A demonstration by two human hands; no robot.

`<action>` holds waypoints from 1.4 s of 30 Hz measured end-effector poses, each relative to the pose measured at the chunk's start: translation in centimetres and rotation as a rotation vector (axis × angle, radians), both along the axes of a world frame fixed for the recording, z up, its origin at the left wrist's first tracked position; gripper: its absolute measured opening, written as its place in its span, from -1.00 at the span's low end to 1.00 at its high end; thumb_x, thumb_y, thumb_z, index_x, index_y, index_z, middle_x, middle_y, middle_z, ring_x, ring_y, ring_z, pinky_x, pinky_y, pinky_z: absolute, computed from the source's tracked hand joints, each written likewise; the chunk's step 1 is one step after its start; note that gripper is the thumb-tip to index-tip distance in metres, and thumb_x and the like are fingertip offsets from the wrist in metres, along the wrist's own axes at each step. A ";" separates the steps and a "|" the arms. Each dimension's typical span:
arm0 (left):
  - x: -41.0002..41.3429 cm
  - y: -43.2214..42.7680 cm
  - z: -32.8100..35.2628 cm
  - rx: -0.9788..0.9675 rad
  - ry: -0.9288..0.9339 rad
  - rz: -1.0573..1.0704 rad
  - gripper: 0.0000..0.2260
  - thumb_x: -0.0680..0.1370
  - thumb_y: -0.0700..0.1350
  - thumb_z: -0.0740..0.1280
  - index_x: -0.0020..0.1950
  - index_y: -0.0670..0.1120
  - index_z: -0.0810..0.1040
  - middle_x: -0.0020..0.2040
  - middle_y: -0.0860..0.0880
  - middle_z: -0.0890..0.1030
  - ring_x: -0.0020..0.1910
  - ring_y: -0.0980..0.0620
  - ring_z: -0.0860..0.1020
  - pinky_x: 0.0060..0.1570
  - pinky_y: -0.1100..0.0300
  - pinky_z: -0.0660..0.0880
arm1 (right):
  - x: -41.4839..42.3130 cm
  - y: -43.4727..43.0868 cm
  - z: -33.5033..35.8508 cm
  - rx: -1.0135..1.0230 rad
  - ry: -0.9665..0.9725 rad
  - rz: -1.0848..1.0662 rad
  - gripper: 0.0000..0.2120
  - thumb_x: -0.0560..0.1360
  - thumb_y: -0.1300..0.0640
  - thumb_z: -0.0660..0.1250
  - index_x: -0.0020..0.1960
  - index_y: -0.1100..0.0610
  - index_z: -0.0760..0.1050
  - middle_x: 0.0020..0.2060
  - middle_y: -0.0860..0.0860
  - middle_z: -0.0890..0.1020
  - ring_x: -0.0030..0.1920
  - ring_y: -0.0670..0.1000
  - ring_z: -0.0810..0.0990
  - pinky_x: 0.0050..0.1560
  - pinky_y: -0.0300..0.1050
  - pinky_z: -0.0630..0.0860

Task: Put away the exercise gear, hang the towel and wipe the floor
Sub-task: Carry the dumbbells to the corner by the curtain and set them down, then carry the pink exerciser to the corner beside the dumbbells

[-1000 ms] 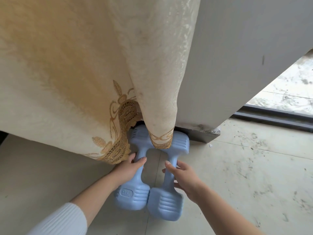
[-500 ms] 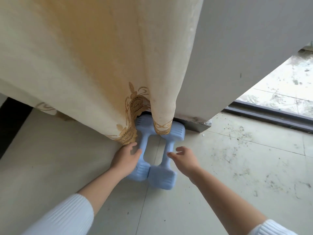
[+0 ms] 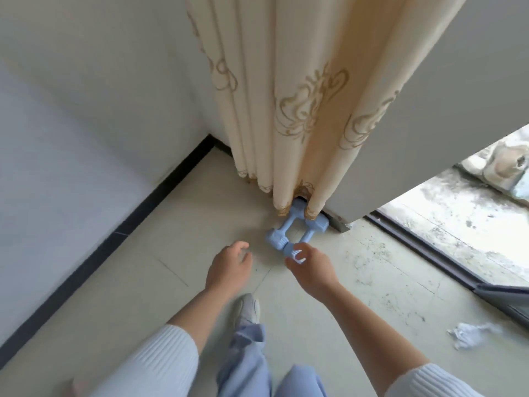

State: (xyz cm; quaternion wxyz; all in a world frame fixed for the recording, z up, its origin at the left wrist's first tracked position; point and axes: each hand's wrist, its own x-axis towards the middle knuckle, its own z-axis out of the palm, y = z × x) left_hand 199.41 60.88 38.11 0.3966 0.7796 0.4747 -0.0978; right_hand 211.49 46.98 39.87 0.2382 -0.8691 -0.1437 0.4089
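Observation:
Two light blue dumbbells [image 3: 286,229] lie side by side on the pale tiled floor, their far ends tucked under the hem of a cream curtain [image 3: 297,110]. My left hand [image 3: 229,270] hovers open to the left of them and touches nothing. My right hand [image 3: 312,267] is just in front of the right dumbbell's near end, fingers curled apart, holding nothing. A crumpled white cloth or paper [image 3: 472,333] lies on the floor at the right.
A white wall with a black skirting board [image 3: 114,233] runs along the left. A grey wall block stands behind the curtain, with a dark sliding door track [image 3: 423,253] and a dirty outdoor floor to the right. My shoe [image 3: 249,308] and blue trousers are below my hands.
Both hands have let go of the dumbbell handles and drawn back. The view has risen and pulled away, so the dumbbells look smaller and the left wall and my legs show.

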 end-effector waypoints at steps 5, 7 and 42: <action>-9.2 -6.0 10.0 0.083 -0.020 0.126 -0.66 0.57 -0.05 0.22 0.33 -0.06 0.47 0.26 -0.08 0.54 0.24 -0.05 0.49 0.18 0.13 0.40 | -6.9 -2.4 9.0 0.027 -0.070 0.284 -0.62 0.52 -0.02 0.27 0.29 0.07 0.42 0.17 0.05 0.57 0.13 0.11 0.53 -0.07 -0.16 0.38; -13.3 -9.3 13.3 0.139 -0.028 0.196 -0.67 0.58 -0.05 0.21 0.33 -0.06 0.46 0.26 -0.09 0.53 0.24 -0.06 0.48 0.18 0.12 0.41 | -10.1 -4.2 12.1 0.045 -0.116 0.439 -0.59 0.53 -0.02 0.27 0.34 0.08 0.40 0.23 0.04 0.53 0.19 0.08 0.51 0.00 -0.17 0.38; -101.5 -61.9 34.1 0.435 0.424 1.392 -0.62 0.58 -0.02 0.17 0.40 -0.03 0.35 0.30 -0.06 0.43 0.29 -0.05 0.38 0.18 0.06 0.43 | -102.8 -33.7 29.8 0.525 -0.230 2.023 -0.50 0.55 -0.04 0.22 0.46 0.04 0.26 0.36 0.03 0.39 0.34 0.10 0.36 0.27 0.03 0.38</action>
